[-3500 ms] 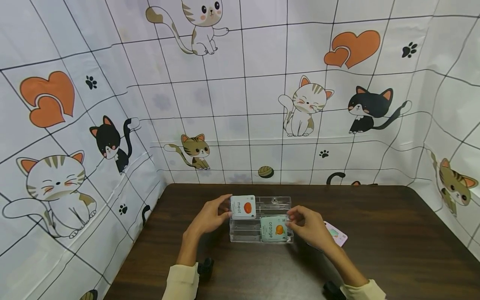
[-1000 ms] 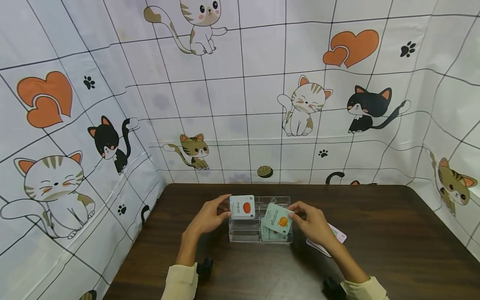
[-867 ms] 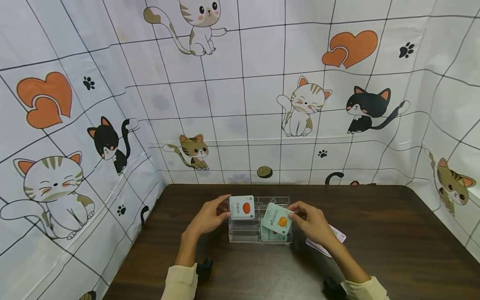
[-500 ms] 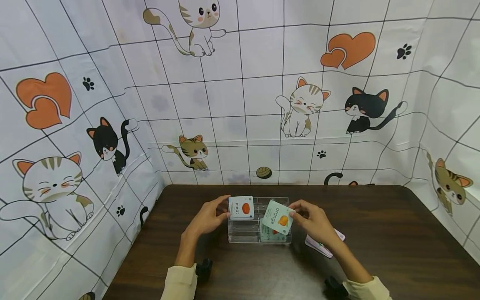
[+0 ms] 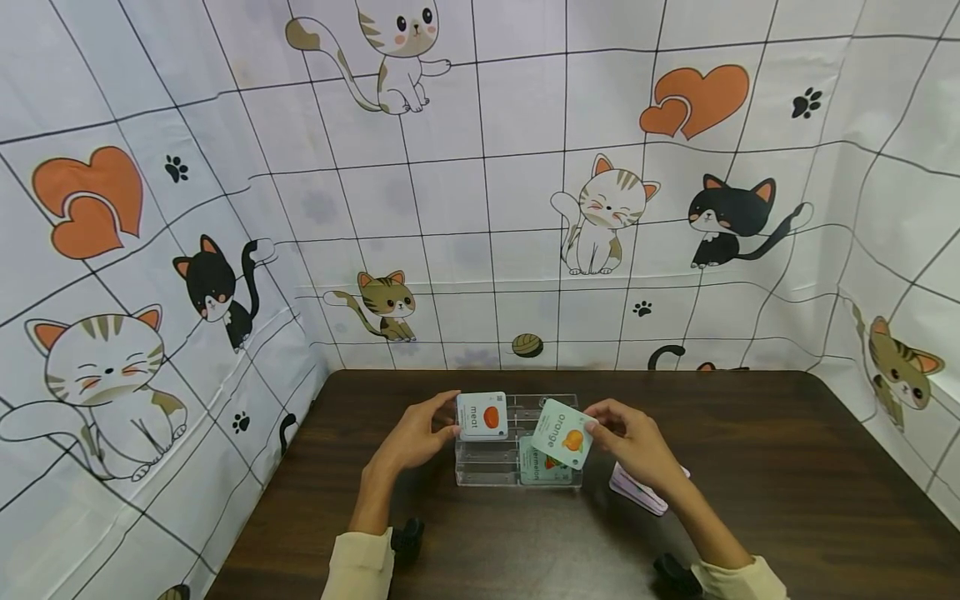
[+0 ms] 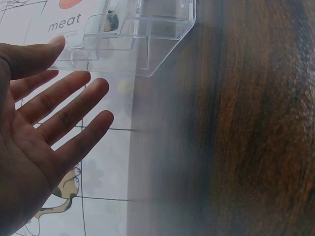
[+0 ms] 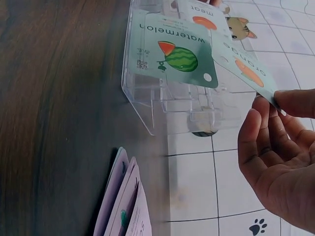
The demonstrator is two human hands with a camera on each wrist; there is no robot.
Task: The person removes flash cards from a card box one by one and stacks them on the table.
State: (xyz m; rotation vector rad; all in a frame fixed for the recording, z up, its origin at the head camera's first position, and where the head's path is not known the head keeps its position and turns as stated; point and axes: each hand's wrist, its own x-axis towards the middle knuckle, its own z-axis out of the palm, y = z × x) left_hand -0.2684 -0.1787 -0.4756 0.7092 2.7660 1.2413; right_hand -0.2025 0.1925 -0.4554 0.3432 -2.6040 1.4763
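Note:
My right hand (image 5: 636, 442) pinches a mint-green "orange" card (image 5: 561, 433) between thumb and fingertips, tilted over the clear plastic card holder (image 5: 483, 471). Under it, a "watermelon" card (image 7: 178, 54) stands in the front tier at the right; in the head view the orange card covers part of it. A white "meat" card (image 5: 482, 416) sits in the back tier at the left. Along the holder's left side lies my left hand (image 5: 411, 435), thumb and forefinger touching it by the meat card. In the left wrist view its other fingers (image 6: 74, 113) are straight and spread.
Several pink-purple cards (image 5: 637, 490) lie in a loose pile on the dark wooden table (image 5: 525, 550), right of the holder and partly under my right forearm. A white cat-print cloth (image 5: 465, 200) hangs behind the table.
The orange card, first in the holder's front right place, has been lifted and tilted by my right hand, uncovering the watermelon card. Just now it shifted slightly right. My left hand stays put.

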